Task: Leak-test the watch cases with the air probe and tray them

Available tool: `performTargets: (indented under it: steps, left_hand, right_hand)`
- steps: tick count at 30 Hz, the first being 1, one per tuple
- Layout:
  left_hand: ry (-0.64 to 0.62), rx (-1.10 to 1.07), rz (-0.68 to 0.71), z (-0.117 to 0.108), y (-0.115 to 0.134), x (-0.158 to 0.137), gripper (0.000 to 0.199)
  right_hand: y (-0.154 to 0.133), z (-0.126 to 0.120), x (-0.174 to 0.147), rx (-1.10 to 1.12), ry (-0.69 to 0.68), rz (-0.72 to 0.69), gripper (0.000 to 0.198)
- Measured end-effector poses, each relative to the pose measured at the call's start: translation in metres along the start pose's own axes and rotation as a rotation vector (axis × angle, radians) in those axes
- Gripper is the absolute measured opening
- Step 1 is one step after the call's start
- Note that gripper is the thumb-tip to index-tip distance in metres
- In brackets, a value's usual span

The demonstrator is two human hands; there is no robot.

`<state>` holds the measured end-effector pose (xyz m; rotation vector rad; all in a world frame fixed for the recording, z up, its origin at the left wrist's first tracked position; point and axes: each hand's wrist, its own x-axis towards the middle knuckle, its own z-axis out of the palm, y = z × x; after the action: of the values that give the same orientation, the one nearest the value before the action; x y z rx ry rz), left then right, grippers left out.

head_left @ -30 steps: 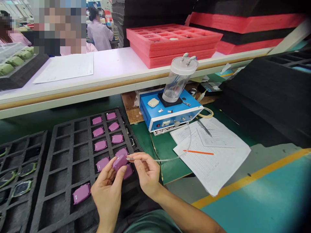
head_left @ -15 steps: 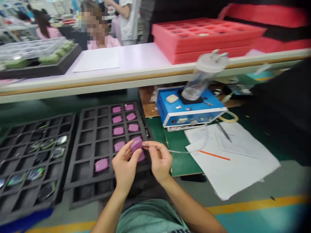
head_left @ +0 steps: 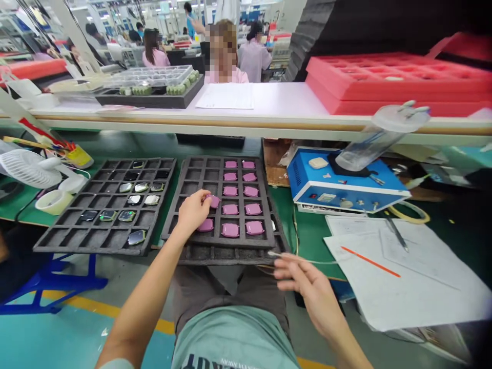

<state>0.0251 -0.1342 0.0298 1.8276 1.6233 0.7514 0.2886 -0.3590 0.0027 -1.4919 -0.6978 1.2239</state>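
Observation:
My left hand (head_left: 195,209) is closed on a purple watch case (head_left: 213,201), holding it at a compartment of the black foam tray (head_left: 191,175). Just below it, another purple watch case (head_left: 205,224) lies partly behind the hand. Two columns of purple cases, such as this one (head_left: 230,230), fill the tray's right side. In front of the tray's right corner, my right hand (head_left: 302,279) has its fingers partly extended and slightly blurred. A thin clear tube (head_left: 323,263) passes along its index finger, its pale tip sticking out beyond; it appears held there.
To the left, a second black tray (head_left: 111,238) holds dark and shiny watch cases. A blue machine (head_left: 346,187) with a clear cylinder (head_left: 363,146) stands right, beside papers (head_left: 426,287) bearing an orange stick (head_left: 371,261). A shelf (head_left: 277,100) with red trays (head_left: 384,89) crosses above.
My hands have parted. The left has carried the purple watch case left over the tray; the right has drawn back with the tube. The view has swung left.

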Motion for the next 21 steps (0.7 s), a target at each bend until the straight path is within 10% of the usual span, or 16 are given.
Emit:
performTargets:
  steps: [4, 11, 16, 21]
  left_hand:
    - [-0.043, 0.130, 0.021, -0.004, -0.003, 0.000, 0.022]
    - [0.090, 0.096, -0.019, -0.031, -0.030, -0.020, 0.038]
    - [0.172, -0.084, -0.158, -0.042, -0.069, -0.039, 0.052]
    - [0.208, -0.340, -0.124, -0.046, -0.066, -0.054, 0.060]
  right_hand:
    - [-0.014, -0.029, -0.028, -0.302, -0.340, 0.173, 0.055]
    - [-0.060, 0.024, 0.050, -0.483, 0.058, -0.281, 0.038]
    - [-0.066, 0.063, 0.114, -0.571, 0.057, -0.202, 0.008]
    - [-0.073, 0.085, 0.109, -0.407, 0.039, -0.151, 0.020]
